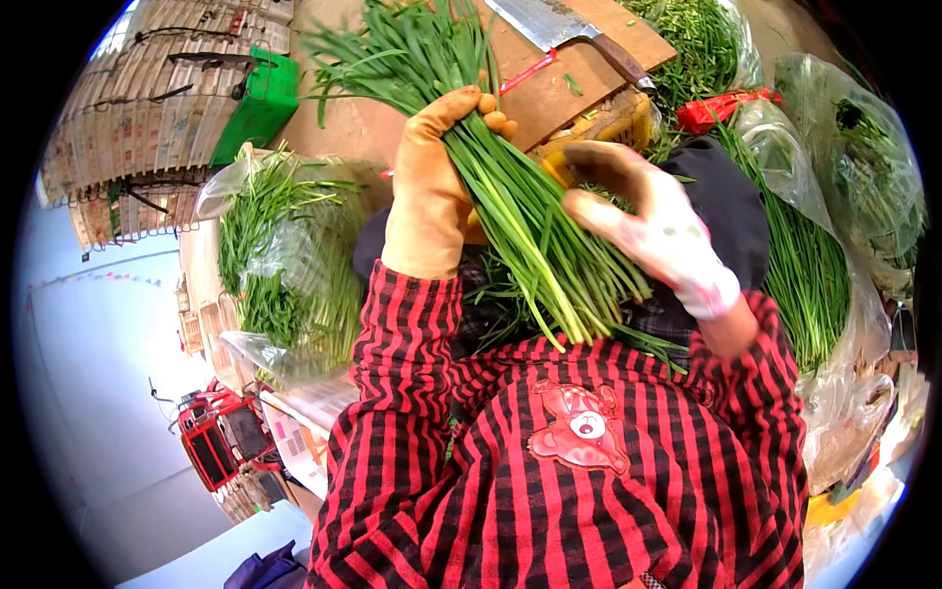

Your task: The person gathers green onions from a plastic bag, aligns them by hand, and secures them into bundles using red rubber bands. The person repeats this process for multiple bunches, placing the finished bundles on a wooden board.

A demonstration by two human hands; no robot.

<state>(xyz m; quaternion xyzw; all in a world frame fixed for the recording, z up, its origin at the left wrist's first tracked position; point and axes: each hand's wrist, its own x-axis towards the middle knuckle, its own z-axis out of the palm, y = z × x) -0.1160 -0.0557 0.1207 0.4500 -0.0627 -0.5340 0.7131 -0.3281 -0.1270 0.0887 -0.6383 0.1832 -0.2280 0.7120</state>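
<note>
My left hand (436, 173), in an orange rubber glove, is closed around a bunch of long green leafy stalks (515, 199), likely garlic chives. Their leafy ends fan out towards the top, while the pale stem ends point down at my chest. Beside the bunch's lower right side is my right hand (640, 213), in a white and tan glove. Its fingers are apart and slightly blurred, with nothing held between them. A cleaver (548, 22) with a wooden handle lies on a brown board (581, 81) above my hands, near a red strip (528, 71).
A plastic bag of greens (294, 272) stands at the left. More greens in clear plastic (806, 287) lie at the right, with a red tie (725, 109) above. Under the board is a yellow crate (625, 121). Stacked crates and a green container (257, 107) stand upper left.
</note>
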